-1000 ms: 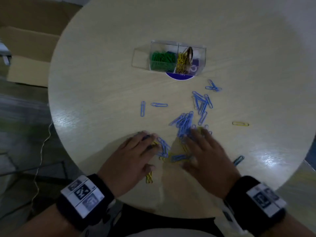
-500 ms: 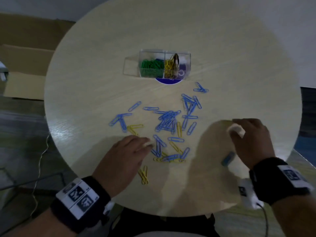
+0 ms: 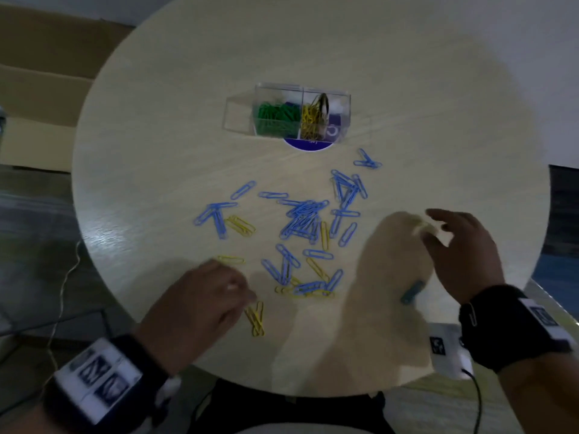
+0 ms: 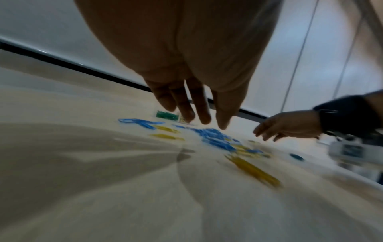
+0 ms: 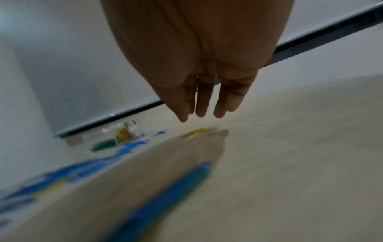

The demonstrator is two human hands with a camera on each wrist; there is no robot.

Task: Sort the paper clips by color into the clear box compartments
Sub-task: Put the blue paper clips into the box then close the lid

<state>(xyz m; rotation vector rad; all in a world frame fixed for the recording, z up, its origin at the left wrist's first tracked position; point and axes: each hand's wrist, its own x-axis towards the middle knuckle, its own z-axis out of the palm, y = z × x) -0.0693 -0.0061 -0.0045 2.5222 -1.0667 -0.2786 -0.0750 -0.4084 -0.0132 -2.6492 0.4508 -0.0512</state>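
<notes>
The clear box [image 3: 239,115] stands at the far middle of the round table [image 3: 156,151], with green clips [image 3: 275,115] in one compartment and yellow clips [image 3: 310,120] in the one to its right. Blue clips [image 3: 302,219] and some yellow ones [image 3: 241,225] lie scattered mid-table. My left hand [image 3: 238,283] hovers with fingers straight, holding nothing, beside a yellow pair [image 3: 257,317]. My right hand [image 3: 438,227] is open, its fingertips [image 5: 199,113] just above a single yellow clip [image 5: 197,131]. One blue clip [image 3: 413,291] lies near my right wrist.
A purple round sticker [image 3: 308,145] shows under the box. A white device with a marker [image 3: 448,355] hangs by the table's near right edge. Cardboard [image 3: 40,89] and a cable [image 3: 59,308] lie on the floor at left.
Both hands left the pile, which is now spread out. My right hand swept right to the lone yellow clip. My left hand drew back slightly toward the near edge.
</notes>
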